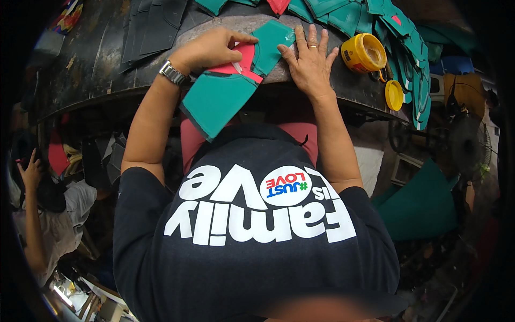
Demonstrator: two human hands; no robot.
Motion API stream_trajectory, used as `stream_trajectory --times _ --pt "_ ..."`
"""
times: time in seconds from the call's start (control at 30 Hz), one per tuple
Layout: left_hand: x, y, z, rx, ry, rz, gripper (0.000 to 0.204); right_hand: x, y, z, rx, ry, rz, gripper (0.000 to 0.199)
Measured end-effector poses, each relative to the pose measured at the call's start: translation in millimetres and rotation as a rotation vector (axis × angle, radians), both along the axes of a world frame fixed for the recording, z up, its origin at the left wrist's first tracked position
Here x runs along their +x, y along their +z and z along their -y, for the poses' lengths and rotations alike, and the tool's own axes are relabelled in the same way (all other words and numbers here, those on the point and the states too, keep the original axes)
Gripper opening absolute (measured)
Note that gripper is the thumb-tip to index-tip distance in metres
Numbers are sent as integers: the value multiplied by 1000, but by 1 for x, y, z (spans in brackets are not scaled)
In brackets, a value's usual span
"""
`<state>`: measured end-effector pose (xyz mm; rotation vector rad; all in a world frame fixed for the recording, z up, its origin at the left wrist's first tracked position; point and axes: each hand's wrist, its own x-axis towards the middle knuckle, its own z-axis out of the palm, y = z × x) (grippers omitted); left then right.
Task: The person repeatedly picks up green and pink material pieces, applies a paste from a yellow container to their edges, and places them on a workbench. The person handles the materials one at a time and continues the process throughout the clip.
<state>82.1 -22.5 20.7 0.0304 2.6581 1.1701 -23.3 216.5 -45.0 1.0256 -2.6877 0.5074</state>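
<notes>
Teal cut piece point(268, 45) of sheet material, lined with a coral-red layer point(241, 61), lies on the curved dark workbench point(96, 59), its lower teal flap point(214, 102) hanging over the near edge toward the person's lap. The step in hand appears to be joining or smoothing the 2 layers along their shared edge. The left hand point(212, 48) rests curled on the red layer, thumb and forefinger drawn close together at a small pale strip point(236, 66) near the seam; whether they actually pinch it cannot be told. The right hand point(308, 64) lies flat and fully spread, palm down, its fingertips point(283, 49) pressing the right margin of the teal piece, gripping nothing. The piece thus sits between the 2 hands, pinned beneath both. A next move would likely call for steady downward pressure from the flat hand while the other works along the seam, keeping the edges aligned. Just right of the right hand stands an open yellow can point(365, 52), its yellow lid point(394, 95) nearby. More teal pieces point(407, 43) are stacked along the far and right rim.
</notes>
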Motion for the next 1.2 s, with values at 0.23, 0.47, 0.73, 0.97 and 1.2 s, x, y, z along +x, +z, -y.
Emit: stream_trajectory --times 0.23,0.47,0.73,0.97,1.2 --pt "-6 -5 14 76 -45 -43 55 -18 10 -20 163 132 -10 61" --pt "-4 -10 15 92 -46 -63 52 0 19 -29 243 311 -40 56" --pt "-5 -12 11 162 -3 -24 53 62 29 -24 217 477 -96 67" --pt "-4 -12 11 160 -15 -36 52 14 38 -31 -262 512 330 40" --pt "-4 -12 11 136 19 -28 53 -20 14 -24 159 175 -262 55"
